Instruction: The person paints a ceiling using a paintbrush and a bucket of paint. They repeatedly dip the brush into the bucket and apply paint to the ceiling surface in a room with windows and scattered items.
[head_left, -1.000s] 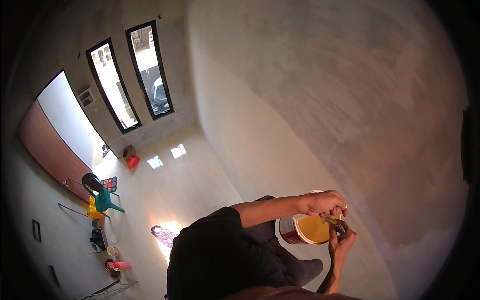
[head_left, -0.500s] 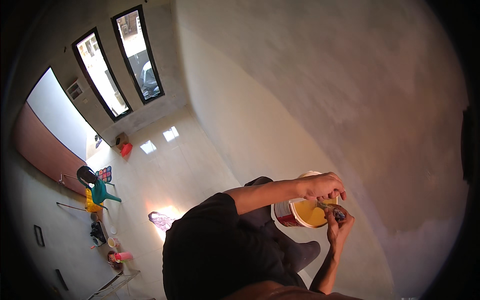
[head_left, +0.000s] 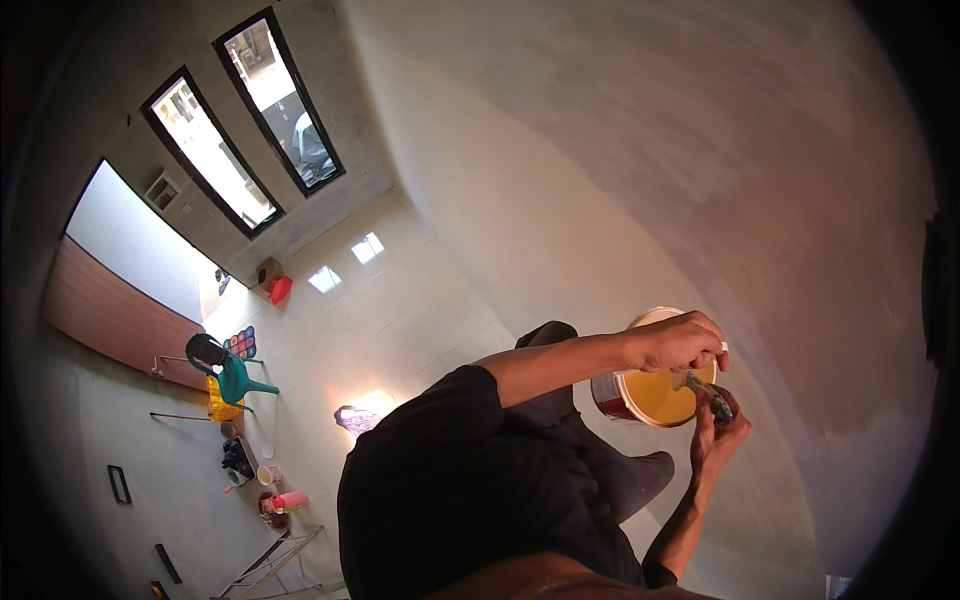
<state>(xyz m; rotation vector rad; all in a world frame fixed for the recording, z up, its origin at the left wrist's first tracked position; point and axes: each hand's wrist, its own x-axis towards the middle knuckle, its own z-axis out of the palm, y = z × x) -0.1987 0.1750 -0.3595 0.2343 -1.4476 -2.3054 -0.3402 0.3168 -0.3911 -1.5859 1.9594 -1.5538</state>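
Note:
A tub of yellow paint (head_left: pixel 655 398) with a pale rim and a red and white side stands in front of my bent legs. My left forearm crosses over its opening. My left hand (head_left: pixel 682 342) is at the tub's far right edge, fingers curled closed; a small white bit shows at the fingertips, but I cannot tell what it is. In my right hand (head_left: pixel 724 436) is a paintbrush (head_left: pixel 713 398) with a dark, paint-spotted handle. Its pale head points left over the yellow paint, just below my left hand.
A partly painted wall (head_left: pixel 650 180) rises on the right. Far left are a green plastic chair (head_left: pixel 233 378), a pink bottle (head_left: pixel 290 501), a metal-framed stand (head_left: pixel 275 563) and an open door (head_left: pixel 125 310). A crumpled purple bag (head_left: pixel 355 420) lies on the tiles.
The whole view has shifted, so the room, tub and both hands appear farther right. My left hand and the paintbrush stay over the tub, with slightly more of the brush head showing.

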